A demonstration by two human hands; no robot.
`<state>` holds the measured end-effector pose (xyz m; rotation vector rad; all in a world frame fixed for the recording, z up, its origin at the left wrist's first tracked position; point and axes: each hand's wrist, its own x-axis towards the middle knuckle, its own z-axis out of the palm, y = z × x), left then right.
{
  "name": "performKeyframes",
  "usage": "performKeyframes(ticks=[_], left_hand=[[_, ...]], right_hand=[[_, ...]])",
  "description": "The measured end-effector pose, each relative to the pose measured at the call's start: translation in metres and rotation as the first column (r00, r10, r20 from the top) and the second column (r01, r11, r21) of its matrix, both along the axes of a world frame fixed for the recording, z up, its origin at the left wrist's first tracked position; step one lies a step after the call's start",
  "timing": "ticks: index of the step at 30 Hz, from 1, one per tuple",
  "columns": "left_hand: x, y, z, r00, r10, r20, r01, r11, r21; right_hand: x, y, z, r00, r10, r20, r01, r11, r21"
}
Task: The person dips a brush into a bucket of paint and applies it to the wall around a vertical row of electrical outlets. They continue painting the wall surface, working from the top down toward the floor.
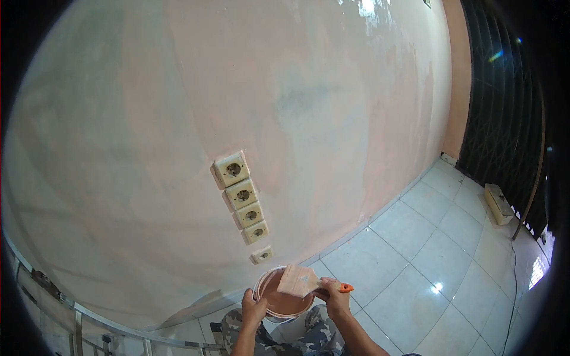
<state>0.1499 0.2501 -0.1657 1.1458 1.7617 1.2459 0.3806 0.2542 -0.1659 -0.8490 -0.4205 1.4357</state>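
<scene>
Paintbrush (300, 280) sits over the open paint bucket (264, 277), long axis running left-right, bristles left, orange handle tip right; right hand (335, 298) fingers clamped on its handle, left hand (254, 308) fingers closed on the bucket's near rim, below 4 wall sockets (243, 196).

No text, label, brand, number or sign can be read here: the round white bucket of pinkish-brown paint (265, 295), the wide flat orange-handled paintbrush (300, 280) and the column of cream wall sockets (242, 196) show no legible lettering
</scene>
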Motion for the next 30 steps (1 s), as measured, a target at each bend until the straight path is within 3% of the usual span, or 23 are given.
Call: performKeyframes(ticks=[11, 15, 17, 19, 30], left_hand=[[0.001, -0.001, -0.005, 1.000, 0.025, 0.013, -0.025, 1.000, 0.015], [-0.006, 0.002, -0.014, 0.999, -0.035, 0.003, 0.035, 0.999, -0.016], [-0.005, 0.004, -0.024, 1.000, 0.017, -0.006, -0.017, 0.999, 0.029], [0.001, -0.001, 0.002, 0.999, -0.038, -0.008, 0.038, 0.999, -0.031], [0.005, 0.006, -0.005, 0.998, -0.018, 0.053, 0.021, 0.999, -0.045]], right_hand=[[-0.001, -0.001, -0.005, 0.997, -0.025, -0.068, 0.026, 1.000, 0.010], [0.001, -0.002, -0.004, 0.997, -0.034, -0.071, 0.033, 0.999, -0.017], [0.000, 0.000, -0.003, 0.997, -0.041, -0.064, 0.041, 0.999, 0.007], [0.001, 0.000, 0.000, 0.996, -0.040, -0.085, 0.042, 0.999, 0.020], [0.001, 0.001, 0.008, 0.992, -0.070, -0.105, 0.075, 0.996, 0.041]])
